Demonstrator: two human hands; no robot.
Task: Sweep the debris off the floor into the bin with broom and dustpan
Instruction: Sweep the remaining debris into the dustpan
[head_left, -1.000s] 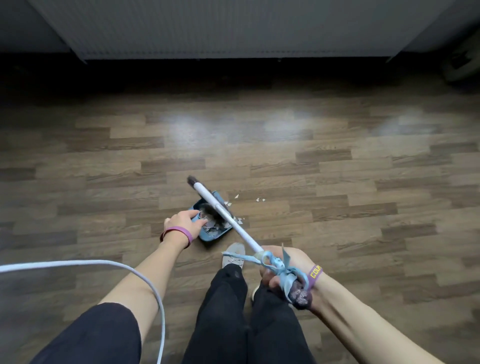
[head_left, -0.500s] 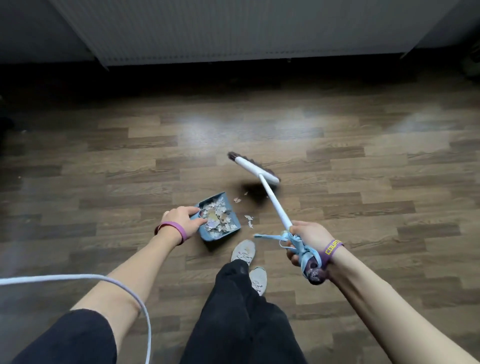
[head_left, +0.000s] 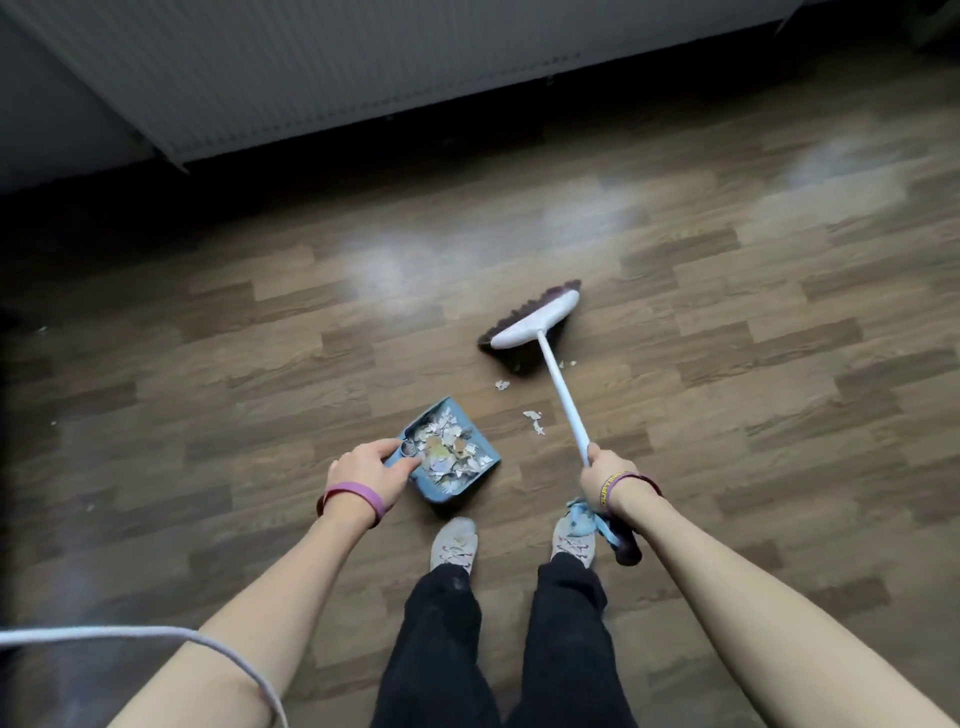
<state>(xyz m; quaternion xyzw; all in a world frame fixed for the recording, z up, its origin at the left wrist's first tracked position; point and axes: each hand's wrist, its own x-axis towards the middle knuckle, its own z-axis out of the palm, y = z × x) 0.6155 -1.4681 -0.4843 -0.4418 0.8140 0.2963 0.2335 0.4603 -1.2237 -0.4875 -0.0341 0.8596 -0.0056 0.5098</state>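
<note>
Only one piece of lettering showed: yellow capitals printed along the purple wristband (head_left: 618, 480) on the right wrist, just behind the right hand (head_left: 602, 470). The letters were too small and curved away to read with certainty. The pink wristband (head_left: 358, 496) on the left wrist bore no visible print.

My arms are bare. My left wrist wears a plain purple band (head_left: 353, 498); my right wrist has a darker purple band (head_left: 623, 480) printed with yellow letters (too small to read). I wear black trousers (head_left: 498, 644) and pale grey lace-up trainers (head_left: 454, 543), scuffed on top.
</note>
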